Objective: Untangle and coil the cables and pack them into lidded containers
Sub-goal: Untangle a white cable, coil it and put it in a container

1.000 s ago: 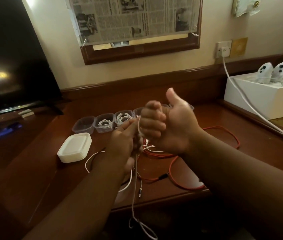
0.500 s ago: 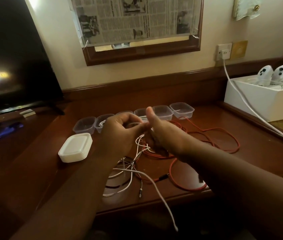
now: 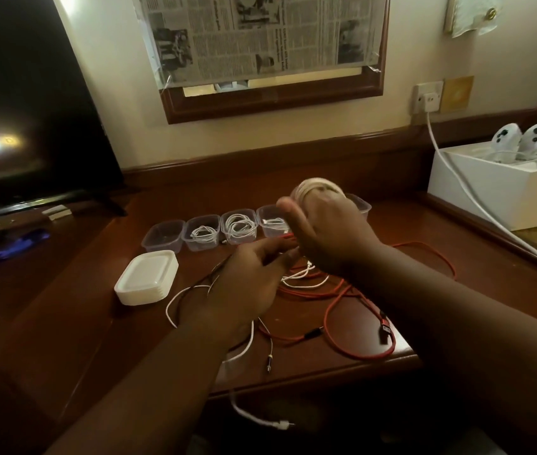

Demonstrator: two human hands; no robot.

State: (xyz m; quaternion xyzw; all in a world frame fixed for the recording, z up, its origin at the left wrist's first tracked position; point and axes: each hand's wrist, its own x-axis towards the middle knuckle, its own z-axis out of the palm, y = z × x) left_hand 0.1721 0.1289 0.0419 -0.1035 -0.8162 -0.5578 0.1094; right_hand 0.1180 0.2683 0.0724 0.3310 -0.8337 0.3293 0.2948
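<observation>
My right hand (image 3: 332, 234) is raised above the table (image 3: 96, 323), with a white cable (image 3: 318, 187) wound in loops round its fingers; the fingers curl through the coil, so this grip is closed on the cable. My left hand (image 3: 254, 277) sits lower and just left of it. Its fingers are loosely curled near the strand feeding the coil, but I cannot tell whether they pinch it.

Handling, as I judge it: the white cable is light, limp and thin. It will spring out of its loops if released, so take the coil across the bundle, not by one turn. The tail hangs over the table's front edge, ending in a plug (image 3: 282, 425); its weight could drag on the winding.

The red cable (image 3: 359, 310) lies sprawled loose under both hands, tangled with thin dark leads (image 3: 268, 349). It looks stiffer and longer; it needs separating first.

The containers (image 3: 162, 236) stand in a row behind; three hold coiled white cables, the leftmost looks empty. The stack of lids (image 3: 145, 277) sits left of the tangle.

Against half a second ago: the hands were then together low over the tangle, the right thumb up. Now the right hand has lifted with the coil visible on its fingers, and the left has dropped away. The dangling tail has shortened.
</observation>
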